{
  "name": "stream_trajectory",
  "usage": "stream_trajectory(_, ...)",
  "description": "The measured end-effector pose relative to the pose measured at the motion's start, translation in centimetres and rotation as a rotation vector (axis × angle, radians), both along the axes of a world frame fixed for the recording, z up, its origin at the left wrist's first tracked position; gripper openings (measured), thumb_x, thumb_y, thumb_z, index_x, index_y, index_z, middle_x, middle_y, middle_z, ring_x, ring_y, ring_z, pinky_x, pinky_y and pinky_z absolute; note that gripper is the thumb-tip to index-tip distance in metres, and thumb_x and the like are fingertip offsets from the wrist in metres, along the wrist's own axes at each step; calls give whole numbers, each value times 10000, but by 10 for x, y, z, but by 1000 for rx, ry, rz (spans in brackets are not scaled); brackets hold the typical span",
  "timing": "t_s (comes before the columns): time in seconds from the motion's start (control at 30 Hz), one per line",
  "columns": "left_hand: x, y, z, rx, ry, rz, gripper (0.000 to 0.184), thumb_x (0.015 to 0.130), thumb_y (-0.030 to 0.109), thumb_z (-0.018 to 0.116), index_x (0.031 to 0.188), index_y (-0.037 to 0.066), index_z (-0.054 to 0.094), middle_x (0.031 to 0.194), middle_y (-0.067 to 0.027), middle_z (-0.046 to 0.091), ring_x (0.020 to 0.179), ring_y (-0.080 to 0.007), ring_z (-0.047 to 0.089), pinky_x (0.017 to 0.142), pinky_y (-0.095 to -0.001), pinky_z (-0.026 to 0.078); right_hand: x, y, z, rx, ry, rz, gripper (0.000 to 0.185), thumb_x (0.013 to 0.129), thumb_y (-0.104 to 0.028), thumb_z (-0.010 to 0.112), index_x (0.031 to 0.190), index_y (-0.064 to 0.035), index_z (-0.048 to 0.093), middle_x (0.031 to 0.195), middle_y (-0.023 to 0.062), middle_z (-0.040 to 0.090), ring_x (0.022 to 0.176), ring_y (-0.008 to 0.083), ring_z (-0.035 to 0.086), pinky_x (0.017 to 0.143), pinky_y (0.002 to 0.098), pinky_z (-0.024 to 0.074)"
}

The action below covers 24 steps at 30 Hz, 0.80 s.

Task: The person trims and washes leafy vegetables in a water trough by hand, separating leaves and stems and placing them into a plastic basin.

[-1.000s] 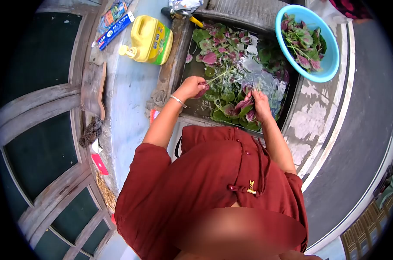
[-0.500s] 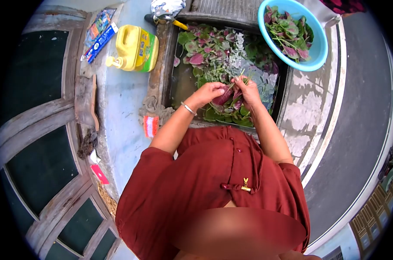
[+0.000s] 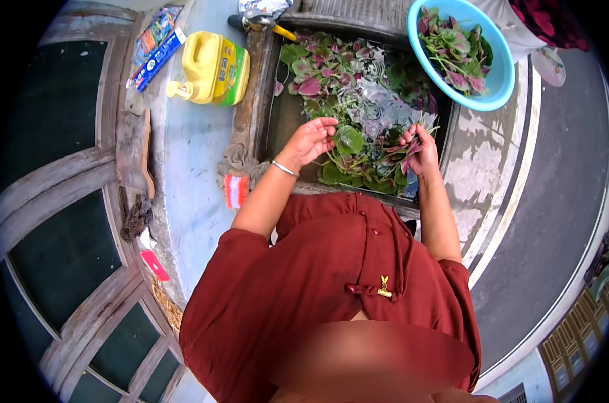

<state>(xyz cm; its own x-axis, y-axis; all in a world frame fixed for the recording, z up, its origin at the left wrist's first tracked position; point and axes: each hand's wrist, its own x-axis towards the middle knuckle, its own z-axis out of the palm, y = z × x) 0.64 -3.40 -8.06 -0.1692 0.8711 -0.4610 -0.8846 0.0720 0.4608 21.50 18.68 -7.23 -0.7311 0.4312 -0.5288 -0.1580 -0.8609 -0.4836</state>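
From the wearer's head, one wide view faced steeply down over the red shirt (image 3: 304, 269) and nearby sink (image 3: 267, 74).

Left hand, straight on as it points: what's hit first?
Left hand would likely meet the leafy greens in the water just past its fingertips; height above them is unclear.

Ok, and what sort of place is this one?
Probably an outdoor washing spot beside a house: a sink holding water and leaves, weathered wooden frames with dark panes on one side, grey paving on the other.
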Motion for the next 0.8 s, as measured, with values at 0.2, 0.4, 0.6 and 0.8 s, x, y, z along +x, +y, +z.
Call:
stream_trajectory(0.2,13,14,28,-103,-202,222,271,875,37,508,1146,29,509,906,-51,539,775,-135,544,723,-267,503,-10,-16,8,109,-13,64,116,869,-138,560,850,-47,491,653,19,445,556,98,390,533,245,388)
stream_trajectory(0.4,32,24,19,404,-1147,159,286,936,62,337,1166,-50,466,894,-131,440,639,-149,472,478,-229,439,-39,-39,34,385,-38,340,208,849,-131,593,1019,-12,585,642,-16,499,558,79,447,539,219,377)
stream_trajectory(0.6,40,29,25,422,-968,143,306,925,50,376,1211,-55,408,915,-136,425,631,-147,468,454,-221,430,-53,-46,52,458,-20,351,176,863,-151,582,960,-5,596,618,-9,500,548,78,457,522,209,363)
stream_trajectory(0.8,37,31,21,63,467,211,275,860,21,467,1133,27,498,843,-56,490,661,-109,487,565,-206,441,-54,-53,41,422,-226,570,365,915,-353,495,837,-8,585,578,2,503,528,89,464,508,232,372)
